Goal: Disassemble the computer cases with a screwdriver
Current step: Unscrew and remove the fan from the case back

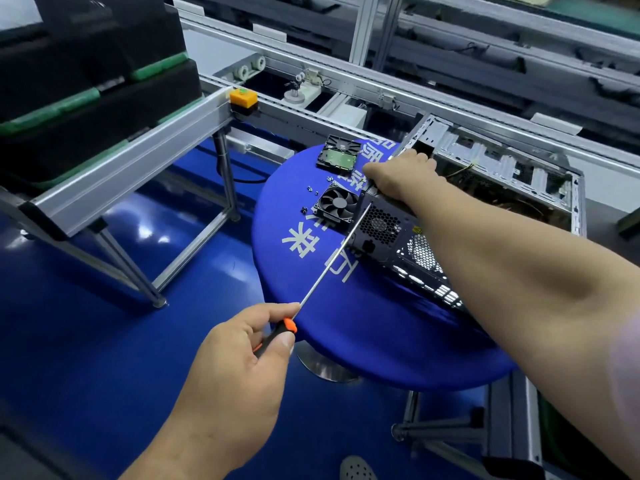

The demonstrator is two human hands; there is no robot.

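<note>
One computer case [460, 216], one screwdriver [322, 277], one fan [337, 205], one hard drive [340, 155], two hands

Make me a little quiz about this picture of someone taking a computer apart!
1. True or false: the left hand holds the screwdriver.
2. Which loose part lies nearer the screwdriver shaft: A) the fan or B) the hard drive?
3. What is the right hand resting on?

Key
1. True; its fingers wrap the orange and black handle.
2. A, the fan.
3. The top edge of the case, which lies open on the round blue table.
</note>
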